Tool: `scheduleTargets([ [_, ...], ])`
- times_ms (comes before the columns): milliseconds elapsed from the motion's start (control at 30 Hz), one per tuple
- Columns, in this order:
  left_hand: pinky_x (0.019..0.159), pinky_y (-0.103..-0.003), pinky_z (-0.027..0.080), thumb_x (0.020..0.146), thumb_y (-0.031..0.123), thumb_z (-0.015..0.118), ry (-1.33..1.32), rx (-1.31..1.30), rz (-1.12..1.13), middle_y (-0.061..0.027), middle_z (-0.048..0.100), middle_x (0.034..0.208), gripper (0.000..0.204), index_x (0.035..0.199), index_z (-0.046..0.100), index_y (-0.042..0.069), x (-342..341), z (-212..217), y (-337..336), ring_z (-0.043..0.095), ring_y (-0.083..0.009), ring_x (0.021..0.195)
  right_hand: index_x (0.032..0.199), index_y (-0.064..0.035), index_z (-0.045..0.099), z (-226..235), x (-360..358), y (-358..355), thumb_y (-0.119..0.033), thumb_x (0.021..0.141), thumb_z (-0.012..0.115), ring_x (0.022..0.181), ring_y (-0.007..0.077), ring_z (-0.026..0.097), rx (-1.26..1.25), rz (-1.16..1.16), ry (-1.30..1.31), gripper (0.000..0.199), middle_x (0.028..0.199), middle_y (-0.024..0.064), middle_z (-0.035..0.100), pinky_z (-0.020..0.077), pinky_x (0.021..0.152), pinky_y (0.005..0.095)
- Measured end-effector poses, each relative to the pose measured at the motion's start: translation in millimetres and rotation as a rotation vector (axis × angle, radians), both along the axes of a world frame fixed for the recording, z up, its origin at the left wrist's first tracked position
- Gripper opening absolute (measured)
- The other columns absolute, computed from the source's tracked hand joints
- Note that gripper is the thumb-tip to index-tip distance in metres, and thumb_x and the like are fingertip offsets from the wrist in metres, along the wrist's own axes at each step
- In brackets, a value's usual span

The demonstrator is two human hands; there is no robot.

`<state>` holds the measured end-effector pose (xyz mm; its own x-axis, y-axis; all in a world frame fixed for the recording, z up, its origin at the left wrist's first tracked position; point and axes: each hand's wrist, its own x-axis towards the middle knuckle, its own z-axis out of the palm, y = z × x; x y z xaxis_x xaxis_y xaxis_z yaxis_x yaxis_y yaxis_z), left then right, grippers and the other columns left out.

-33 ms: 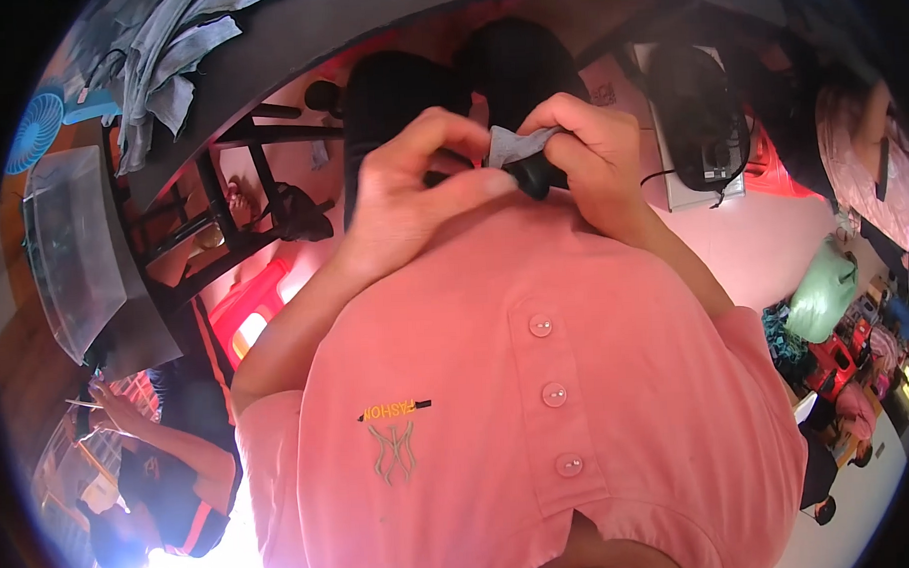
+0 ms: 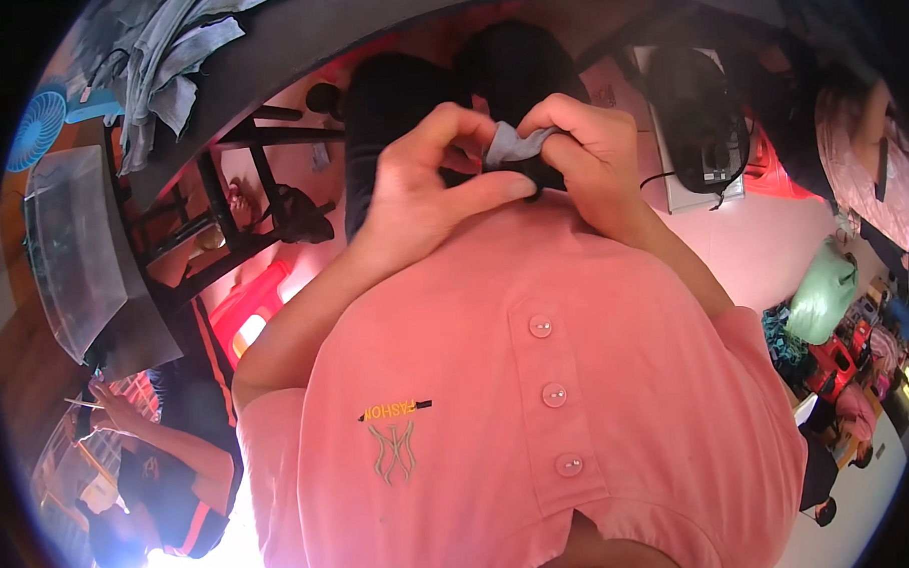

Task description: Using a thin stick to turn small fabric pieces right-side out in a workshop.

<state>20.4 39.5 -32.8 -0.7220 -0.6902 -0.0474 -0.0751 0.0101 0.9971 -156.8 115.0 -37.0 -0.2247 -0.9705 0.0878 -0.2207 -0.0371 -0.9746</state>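
A small folded piece of grey cloth (image 2: 516, 147) is stretched between my two hands, just above my lap. My right hand (image 2: 598, 159) is closed on its right end, pinching it between thumb and curled fingers. My left hand (image 2: 421, 185) is curled at the cloth's left edge, index fingertip against it and thumb reaching underneath. Behind that thumb a dark rounded object (image 2: 539, 171) shows in part, under the cloth; its kind is hidden. My black-trousered knees lie just beyond the hands.
A dark table (image 2: 296, 49) curves across the far side, with grey fabric pieces (image 2: 162, 69) at its left. Nearby are a blue fan (image 2: 37, 133), a clear plastic bin (image 2: 78, 252) and a red stool (image 2: 250, 311). A black machine (image 2: 694, 120) stands at right. Other people work around.
My left hand has shifted slightly right, its thumb now covering more of the dark rounded object. The grey cloth looks more bunched. My right hand has barely moved.
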Motion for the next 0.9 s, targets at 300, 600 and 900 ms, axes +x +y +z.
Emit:
scheduleTargets([
  [300, 0.058, -0.024, 0.048, 0.076, 0.003, 0.076, 0.094, 0.533, 0.197, -0.0038, 0.066, 0.085, 0.023, 0.094, 0.062, 0.002, -23, -24, -2, 0.059, -0.0096, 0.067, 0.088, -0.0027, 0.064, -2, -23, 1, -0.002, 0.079, 0.070, 0.058, 0.0023, 0.047, -0.211, -0.462, 0.033, 0.011, 0.065, -0.0018, 0.056, 0.0379, 0.052, 0.0187],
  [600, 0.058, -0.026, 0.052, 0.081, 0.008, 0.070, 0.196, 0.776, 0.283, -0.0074, 0.066, 0.083, 0.017, 0.093, 0.063, -0.001, -27, -22, -1, 0.063, -0.0146, 0.065, 0.075, -0.0018, 0.064, -4, -8, -1, -0.022, 0.080, 0.071, 0.055, 0.0059, 0.045, 0.385, 0.039, -0.363, 0.022, 0.062, -0.0007, 0.056, 0.0333, 0.049, 0.0225],
  [900, 0.063, -0.023, 0.048, 0.086, 0.001, 0.063, 0.175, 0.312, 0.379, -0.0033, 0.063, 0.090, 0.011, 0.097, 0.063, 0.000, -15, -17, 3, 0.060, -0.0100, 0.072, 0.076, -0.0016, 0.064, -3, -3, 5, -0.011, 0.080, 0.070, 0.056, 0.0036, 0.044, 0.239, 0.038, -0.263, 0.012, 0.062, -0.0035, 0.055, 0.0322, 0.050, 0.0215],
])
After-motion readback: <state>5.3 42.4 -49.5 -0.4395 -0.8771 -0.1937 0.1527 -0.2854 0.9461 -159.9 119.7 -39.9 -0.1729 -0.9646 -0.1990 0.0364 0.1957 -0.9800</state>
